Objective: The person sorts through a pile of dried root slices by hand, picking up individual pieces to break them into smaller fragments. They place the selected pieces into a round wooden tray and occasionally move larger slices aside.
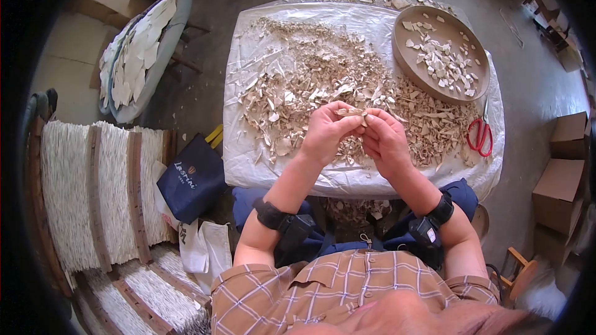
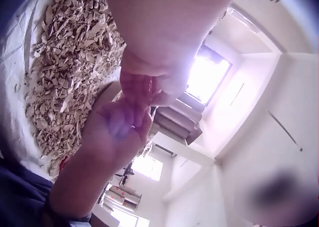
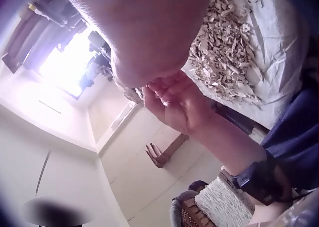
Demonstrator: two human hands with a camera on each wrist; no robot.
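Note:
In the head view both hands meet above a heap of pale dried chips [image 1: 310,87] on a covered table [image 1: 292,177]. The left hand [image 1: 327,131] pinches a small pale piece [image 1: 351,112] between thumb and fingers. Thumb and fingers of the right hand [image 1: 387,141] pinch the same piece at its right end. Both wrist views show the two hands touching at the fingertips, the left wrist view with the left hand [image 2: 154,52] above and the right hand [image 2: 112,132] below; the piece itself is hidden there.
A round tray [image 1: 403,56] with larger pale pieces stands at the table's back right. Red-handled scissors [image 1: 480,136] lie at the right edge. A dark blue bag [image 1: 192,177] and stacked white sheets [image 1: 68,192] stand to the left, cardboard boxes [image 1: 557,180] to the right.

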